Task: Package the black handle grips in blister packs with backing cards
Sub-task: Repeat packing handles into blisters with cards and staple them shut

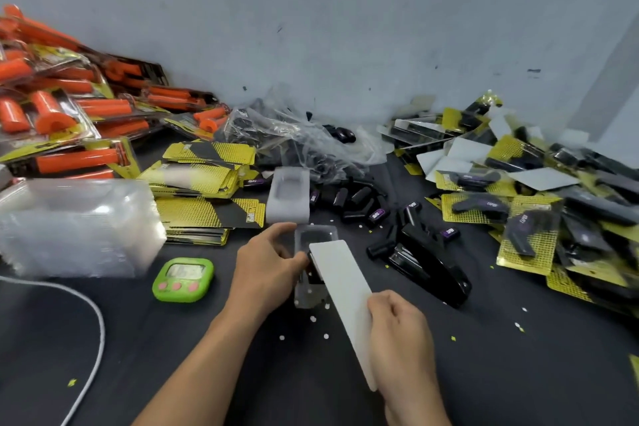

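Dark table (103, 339) below a grey wall. Heaped at right, finished packs (525, 211). At centre, pinches a white backing card (345, 294) by its near end in the curled right hand (401, 332), slanted over a clear blister pack (311, 299) (resting on the table); clasps that pack's side with the left hand (266, 273), thumb and fingers curled. Black handle grip (314, 241) inside.

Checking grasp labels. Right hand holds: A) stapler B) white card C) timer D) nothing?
B: the right hand grips the white card at its near end, while the left hand holds the blister; the stapler and timer lie untouched.
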Motion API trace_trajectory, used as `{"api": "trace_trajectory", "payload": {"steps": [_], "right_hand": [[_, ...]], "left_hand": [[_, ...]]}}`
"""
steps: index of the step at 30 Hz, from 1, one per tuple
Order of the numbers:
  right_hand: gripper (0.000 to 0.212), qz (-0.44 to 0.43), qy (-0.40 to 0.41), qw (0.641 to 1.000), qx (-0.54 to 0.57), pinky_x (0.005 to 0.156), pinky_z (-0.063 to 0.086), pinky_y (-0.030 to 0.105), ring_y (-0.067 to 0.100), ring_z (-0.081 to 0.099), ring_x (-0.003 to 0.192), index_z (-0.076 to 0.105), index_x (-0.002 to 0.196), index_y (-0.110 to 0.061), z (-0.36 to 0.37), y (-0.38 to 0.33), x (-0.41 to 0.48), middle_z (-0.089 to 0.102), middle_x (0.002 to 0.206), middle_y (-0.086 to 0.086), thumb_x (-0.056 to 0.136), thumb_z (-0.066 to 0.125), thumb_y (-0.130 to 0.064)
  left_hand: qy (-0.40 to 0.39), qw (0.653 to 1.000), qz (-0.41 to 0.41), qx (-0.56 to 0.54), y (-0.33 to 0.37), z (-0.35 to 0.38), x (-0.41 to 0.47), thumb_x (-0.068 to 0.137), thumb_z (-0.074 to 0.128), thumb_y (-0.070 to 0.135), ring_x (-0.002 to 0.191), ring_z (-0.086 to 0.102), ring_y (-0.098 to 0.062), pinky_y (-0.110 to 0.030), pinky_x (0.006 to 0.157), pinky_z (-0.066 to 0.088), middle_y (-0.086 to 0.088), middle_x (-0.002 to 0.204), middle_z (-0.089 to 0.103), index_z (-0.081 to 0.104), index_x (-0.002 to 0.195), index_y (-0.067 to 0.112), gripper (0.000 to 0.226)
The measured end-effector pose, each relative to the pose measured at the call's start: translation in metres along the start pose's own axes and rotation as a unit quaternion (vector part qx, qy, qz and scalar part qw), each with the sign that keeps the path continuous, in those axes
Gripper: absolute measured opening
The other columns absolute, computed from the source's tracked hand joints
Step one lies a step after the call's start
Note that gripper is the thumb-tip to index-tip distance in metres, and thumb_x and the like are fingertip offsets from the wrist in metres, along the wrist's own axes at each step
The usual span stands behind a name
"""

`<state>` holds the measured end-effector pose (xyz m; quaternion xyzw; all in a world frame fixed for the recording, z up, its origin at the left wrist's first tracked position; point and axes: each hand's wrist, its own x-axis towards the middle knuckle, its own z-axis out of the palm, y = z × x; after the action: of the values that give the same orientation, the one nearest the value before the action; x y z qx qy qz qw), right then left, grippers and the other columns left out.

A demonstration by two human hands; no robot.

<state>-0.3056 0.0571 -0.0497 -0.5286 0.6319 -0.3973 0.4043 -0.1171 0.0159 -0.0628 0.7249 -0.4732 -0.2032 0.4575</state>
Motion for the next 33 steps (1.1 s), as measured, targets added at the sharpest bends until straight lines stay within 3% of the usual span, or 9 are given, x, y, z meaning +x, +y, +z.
{"api": "trace_trajectory", "payload": {"steps": [5,9,14,19,22,26,30,33], "right_hand": [[0.037,-0.013,-0.062,0.997,-0.039,0.056,0.030,0.032,0.008,0.034,0.052,0.044,0.057,-0.025,-0.003,0.000,0.012,0.039,0.051,-0.010,0.094,0.049,-0.022],[0.040,-0.021,-0.110,0.990,-0.084,0.056,0.024,0.033,0.014,0.028,0.058,0.034,0.057,-0.020,-0.005,-0.001,0.023,0.031,0.053,-0.008,0.094,0.051,-0.020],[0.045,0.001,-0.149,0.982,-0.119,0.055,0.023,0.031,0.016,0.029,0.058,0.031,0.054,-0.018,-0.007,0.002,0.039,0.029,0.055,-0.007,0.094,0.052,-0.018],[0.043,0.033,-0.177,0.978,-0.109,0.055,0.034,0.031,0.020,0.040,0.053,0.035,0.053,-0.018,-0.008,0.006,0.048,0.036,0.055,-0.002,0.093,0.052,-0.017],[0.036,0.044,-0.181,0.979,-0.088,0.056,0.036,0.034,0.021,0.040,0.058,0.038,0.059,-0.019,-0.008,0.008,0.050,0.038,0.062,0.005,0.092,0.052,-0.016],[0.043,0.055,-0.159,0.983,-0.068,0.047,0.035,0.025,0.019,0.039,0.051,0.035,0.053,-0.019,-0.008,0.012,0.050,0.038,0.056,-0.001,0.092,0.051,-0.014],[0.039,0.049,-0.153,0.985,-0.059,0.045,0.039,0.025,0.016,0.045,0.045,0.049,0.053,-0.018,-0.007,0.012,0.048,0.045,0.052,-0.004,0.092,0.050,-0.012],[0.029,0.033,-0.156,0.986,-0.052,0.044,0.045,0.025,0.010,0.053,0.045,0.062,0.067,-0.017,-0.009,0.009,0.046,0.056,0.054,-0.009,0.093,0.050,-0.012]], "left_hand": [[0.019,1.000,0.001,-0.010,-0.005,0.002,0.002,0.080,0.079,0.027,0.065,0.063,-0.002,-0.023,0.059,0.044,0.014,0.066,0.067,0.066,0.125,0.039,0.049],[0.025,0.999,-0.013,-0.014,-0.007,0.005,0.007,0.083,0.077,0.030,0.069,0.065,0.002,-0.017,0.060,0.043,0.006,0.066,0.070,0.066,0.125,0.040,0.045],[0.019,1.000,-0.015,-0.012,-0.008,0.006,0.007,0.086,0.076,0.030,0.069,0.065,0.005,-0.009,0.057,0.043,0.011,0.066,0.071,0.064,0.130,0.041,0.046],[0.012,1.000,0.000,-0.010,-0.001,0.006,0.005,0.090,0.072,0.024,0.071,0.062,0.013,-0.001,0.057,0.040,0.029,0.065,0.067,0.061,0.139,0.037,0.051],[0.004,1.000,0.002,-0.009,0.000,0.005,0.002,0.091,0.067,0.023,0.059,0.064,0.004,-0.005,0.053,0.041,0.017,0.060,0.070,0.057,0.142,0.037,0.054],[-0.011,0.999,-0.013,-0.040,0.001,0.005,0.001,0.091,0.062,0.019,0.046,0.062,-0.006,-0.012,0.048,0.044,0.003,0.057,0.070,0.048,0.148,0.039,0.062],[-0.019,0.998,-0.021,-0.051,0.002,0.002,-0.002,0.090,0.064,0.019,0.046,0.063,-0.008,-0.014,0.051,0.048,0.002,0.058,0.071,0.045,0.150,0.039,0.066],[-0.018,0.999,-0.013,-0.039,0.004,0.002,-0.004,0.089,0.066,0.020,0.049,0.065,-0.008,-0.015,0.055,0.051,0.004,0.059,0.072,0.043,0.152,0.039,0.070]]}}
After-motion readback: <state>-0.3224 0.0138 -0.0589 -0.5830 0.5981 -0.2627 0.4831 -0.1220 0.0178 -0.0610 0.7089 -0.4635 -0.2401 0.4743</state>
